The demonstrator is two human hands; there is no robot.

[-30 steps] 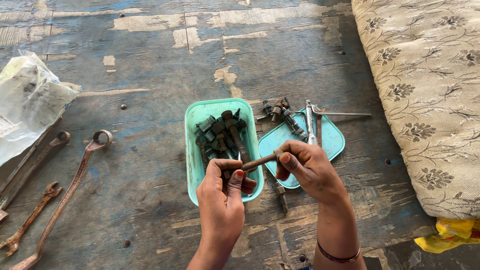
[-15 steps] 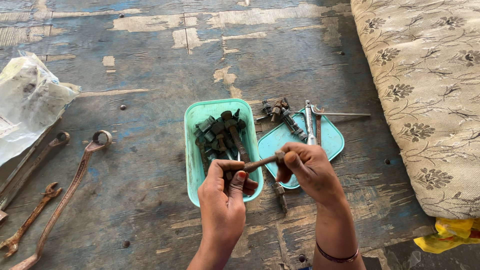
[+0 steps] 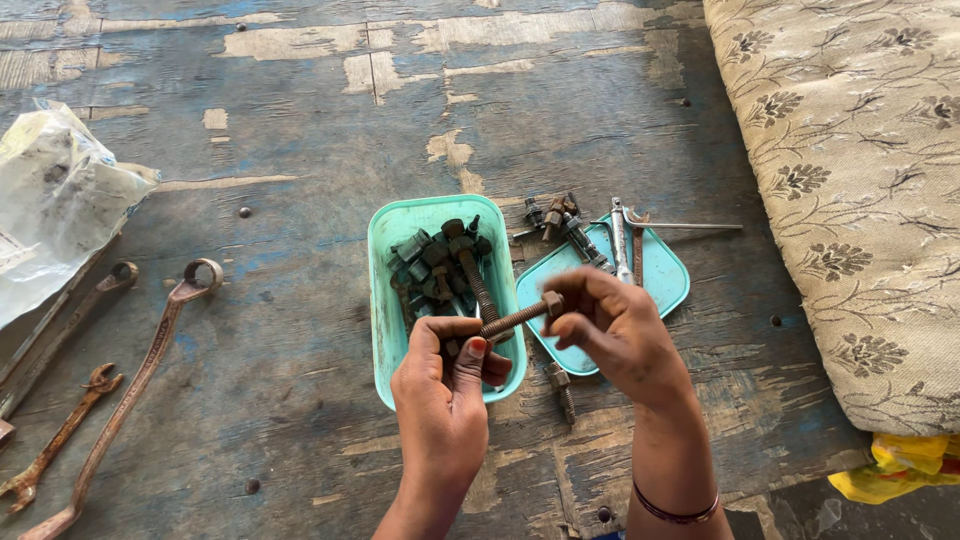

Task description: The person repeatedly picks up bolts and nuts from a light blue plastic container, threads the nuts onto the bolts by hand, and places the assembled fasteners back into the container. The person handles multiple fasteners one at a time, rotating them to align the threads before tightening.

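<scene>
My left hand grips the lower end of a rusty threaded bolt over the near end of a teal plastic tub that holds several rusty bolts and nuts. My right hand pinches a nut at the bolt's upper end with its fingertips. The bolt slants up to the right between both hands. Beside the tub lies its teal lid with a few bolts and a small spanner on it.
Long rusty spanners lie on the worn wooden boards at the left, beside a crumpled plastic bag. A floral mattress fills the right side, with yellow cloth under its corner. A loose bolt lies below the lid.
Both hands stay in place on the bolt. My right fingers have shifted slightly on the nut.
</scene>
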